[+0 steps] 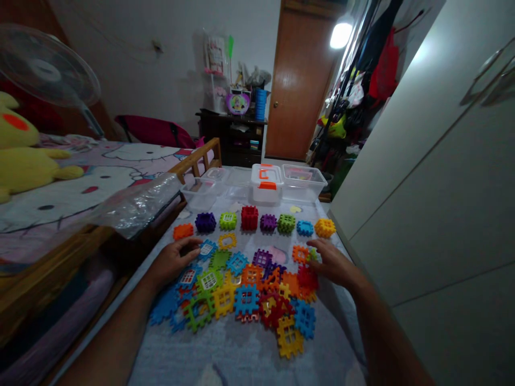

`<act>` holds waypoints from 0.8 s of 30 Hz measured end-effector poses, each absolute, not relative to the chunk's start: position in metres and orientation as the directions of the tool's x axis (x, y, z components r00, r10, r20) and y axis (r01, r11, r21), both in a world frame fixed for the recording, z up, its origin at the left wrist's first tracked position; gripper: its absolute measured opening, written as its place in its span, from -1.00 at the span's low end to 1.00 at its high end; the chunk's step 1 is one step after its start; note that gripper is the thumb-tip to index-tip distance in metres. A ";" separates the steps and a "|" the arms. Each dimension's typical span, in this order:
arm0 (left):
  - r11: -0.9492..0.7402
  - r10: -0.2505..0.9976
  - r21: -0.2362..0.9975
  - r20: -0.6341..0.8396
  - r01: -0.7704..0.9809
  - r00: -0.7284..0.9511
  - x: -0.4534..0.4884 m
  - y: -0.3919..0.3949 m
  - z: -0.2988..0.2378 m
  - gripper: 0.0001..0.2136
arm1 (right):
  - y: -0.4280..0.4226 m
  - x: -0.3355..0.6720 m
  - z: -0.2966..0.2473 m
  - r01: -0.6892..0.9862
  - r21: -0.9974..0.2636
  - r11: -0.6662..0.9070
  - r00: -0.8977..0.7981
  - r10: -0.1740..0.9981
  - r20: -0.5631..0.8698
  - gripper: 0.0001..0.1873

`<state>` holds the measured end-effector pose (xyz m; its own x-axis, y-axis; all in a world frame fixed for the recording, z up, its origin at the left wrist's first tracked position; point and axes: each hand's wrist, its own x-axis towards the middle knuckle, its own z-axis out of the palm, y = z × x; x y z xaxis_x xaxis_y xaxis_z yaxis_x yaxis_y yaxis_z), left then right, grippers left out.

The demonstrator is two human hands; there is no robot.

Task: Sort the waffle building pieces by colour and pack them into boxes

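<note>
My left hand (173, 264) rests at the left edge of a loose pile of plastic interlocking tiles, fingers curved and apart, their tips beside a blue window tile (207, 250). On the far right of the pile, my right hand (332, 261) has its thumb and fingers spread around a small green piece (313, 255); whether they touch it I cannot tell. Near it lie an orange tile (300, 254) and a red tile (308, 279). Between the hands are several more tiles, among them a blue one (247, 300), a yellow one (289, 336) and a purple one (263, 259).
Behind the pile runs a row of assembled blocks, including a tall red block (249, 219) and a yellow block (325, 228). Clear plastic boxes (303, 187) and a lidded box with orange clips (266, 185) stand beyond. A wooden bed rail (197, 158) borders the left; a pale cabinet (434, 177), the right.
</note>
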<state>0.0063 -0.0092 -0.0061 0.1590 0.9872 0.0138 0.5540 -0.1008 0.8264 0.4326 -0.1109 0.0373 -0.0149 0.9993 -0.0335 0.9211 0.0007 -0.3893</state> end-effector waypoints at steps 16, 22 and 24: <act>-0.099 0.989 0.829 0.021 0.551 0.146 0.008 -0.011 -0.003 -0.46 | -0.113 0.441 0.023 0.922 -0.384 -0.046 0.086 0.993 0.085 -0.68; -0.099 0.990 0.823 0.025 0.560 0.139 0.008 -0.012 -0.004 -0.48 | -0.128 0.419 0.044 0.868 -0.484 0.109 -0.219 0.960 -0.177 -0.68; -0.097 0.990 0.825 0.023 0.557 0.138 0.008 -0.012 -0.005 -0.48 | -0.130 0.416 0.045 0.875 -0.469 0.122 -0.231 0.956 -0.183 -0.66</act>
